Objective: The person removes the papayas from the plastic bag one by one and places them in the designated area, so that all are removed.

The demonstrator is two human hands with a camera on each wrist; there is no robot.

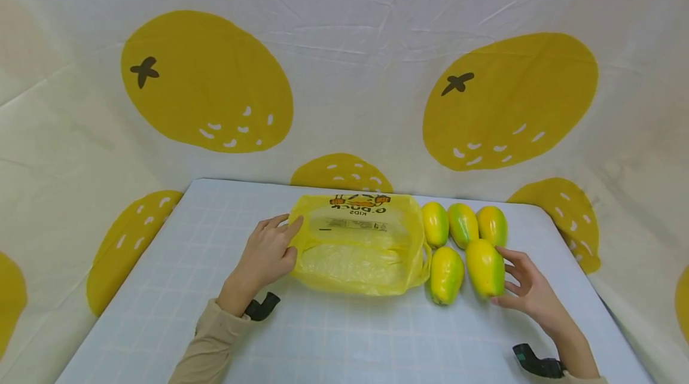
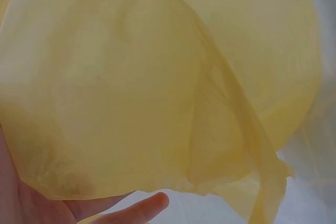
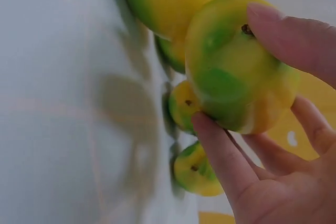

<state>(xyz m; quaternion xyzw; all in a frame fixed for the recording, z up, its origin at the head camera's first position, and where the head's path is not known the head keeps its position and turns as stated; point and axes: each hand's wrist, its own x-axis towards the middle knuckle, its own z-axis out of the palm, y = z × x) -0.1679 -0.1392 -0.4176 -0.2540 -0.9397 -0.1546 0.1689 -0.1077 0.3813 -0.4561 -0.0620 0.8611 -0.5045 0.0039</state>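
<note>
A yellow plastic bag [image 1: 355,252] with a printed duck logo lies on the table. My left hand [image 1: 269,249] is at its left edge, index finger straight against the plastic and thumb apart from it. In the left wrist view, the bag hides part of that hand's fingers. My right hand [image 1: 527,288] grips a yellow-green papaya [image 1: 485,267] between thumb and fingers. The right wrist view shows this papaya [image 3: 226,72] raised, stem end facing the camera. Another papaya [image 1: 446,276] lies between it and the bag.
Behind the gripped fruit, three more papayas stand in a row, from the one by the bag [image 1: 435,224] to the rightmost [image 1: 492,225]. The pale checked table [image 1: 366,342] meets a white cloth backdrop [image 1: 355,85] with yellow fruit prints.
</note>
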